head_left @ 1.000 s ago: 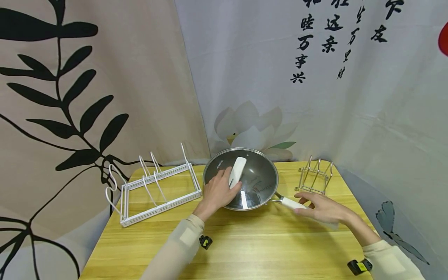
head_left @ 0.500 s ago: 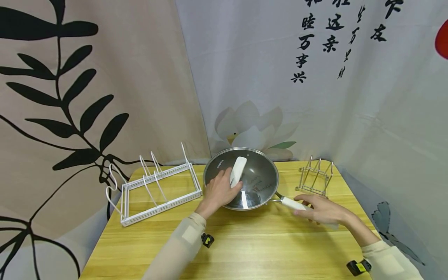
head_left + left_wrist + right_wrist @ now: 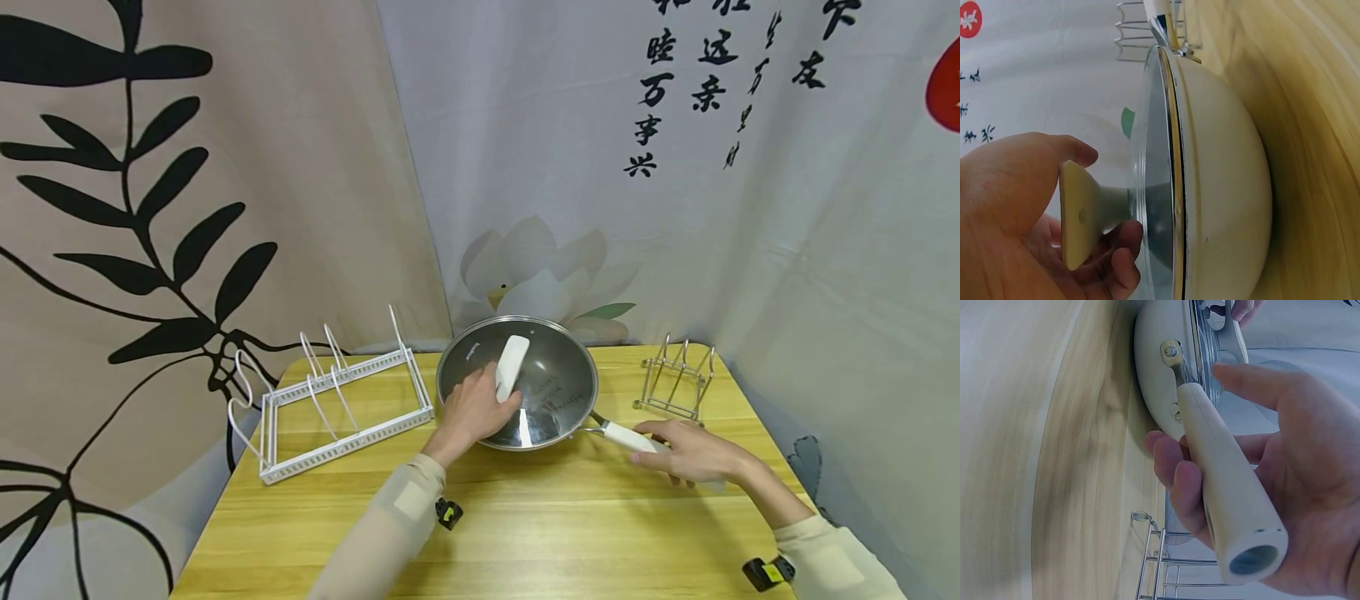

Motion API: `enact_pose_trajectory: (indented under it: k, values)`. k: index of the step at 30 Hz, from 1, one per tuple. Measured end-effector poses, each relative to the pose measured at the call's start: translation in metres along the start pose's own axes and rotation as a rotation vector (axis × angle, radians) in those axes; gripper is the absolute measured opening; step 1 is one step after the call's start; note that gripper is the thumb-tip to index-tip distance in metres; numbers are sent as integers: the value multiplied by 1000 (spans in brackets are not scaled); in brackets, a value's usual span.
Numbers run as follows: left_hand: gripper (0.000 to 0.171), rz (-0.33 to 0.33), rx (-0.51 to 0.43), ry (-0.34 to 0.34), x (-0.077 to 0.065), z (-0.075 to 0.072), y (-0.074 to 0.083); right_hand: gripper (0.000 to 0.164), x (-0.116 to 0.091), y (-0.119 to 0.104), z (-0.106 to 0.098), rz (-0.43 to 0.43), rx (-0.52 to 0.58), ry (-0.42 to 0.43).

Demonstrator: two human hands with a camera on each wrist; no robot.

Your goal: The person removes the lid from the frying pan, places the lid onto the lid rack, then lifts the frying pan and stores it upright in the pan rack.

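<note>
A cream wok (image 3: 1229, 175) with a glass lid (image 3: 562, 358) on it stands on the wooden table. My left hand (image 3: 474, 408) is at the lid's white knob (image 3: 512, 367). In the left wrist view its fingers curl under the knob (image 3: 1079, 219), while the thumb lies along the other side. My right hand (image 3: 693, 454) holds the wok's white handle (image 3: 633, 435). Seen from the right wrist, the fingers (image 3: 1185, 487) wrap round the handle (image 3: 1229, 481) from below, with the thumb stretched toward the lid.
A white rack (image 3: 345, 450) with upright wire loops stands on the table (image 3: 525, 533) left of the wok. To the right, behind my right hand, is a small metal wire rack (image 3: 675, 383). A printed curtain (image 3: 525, 125) hangs behind the table.
My right hand has lowered slightly on the handle. The left hand has shifted a touch to the right at the knob; wok, lid and racks stay put.
</note>
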State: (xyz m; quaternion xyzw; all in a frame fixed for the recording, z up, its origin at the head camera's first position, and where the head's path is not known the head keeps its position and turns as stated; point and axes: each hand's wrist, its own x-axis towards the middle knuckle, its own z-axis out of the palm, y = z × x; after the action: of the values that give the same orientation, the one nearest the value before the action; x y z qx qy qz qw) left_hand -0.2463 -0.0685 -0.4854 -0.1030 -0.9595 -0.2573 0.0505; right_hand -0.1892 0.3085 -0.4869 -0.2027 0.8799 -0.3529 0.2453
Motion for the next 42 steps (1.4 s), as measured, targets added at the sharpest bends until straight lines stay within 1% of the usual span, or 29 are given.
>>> enact_pose_trajectory:
  k: [3,15,33,42]
  values:
    - [49,-13,-26,-6,1,0,2,56,0,0,0,-3,7,-4]
    - [52,-21,-78,-3,4,3,6,50,1,3,2,-17,34,-10]
    - [50,-52,-35,21,9,5,10,50,2,3,3,10,50,-15]
    - [42,-71,2,6,9,5,12,48,2,4,4,15,33,-8]
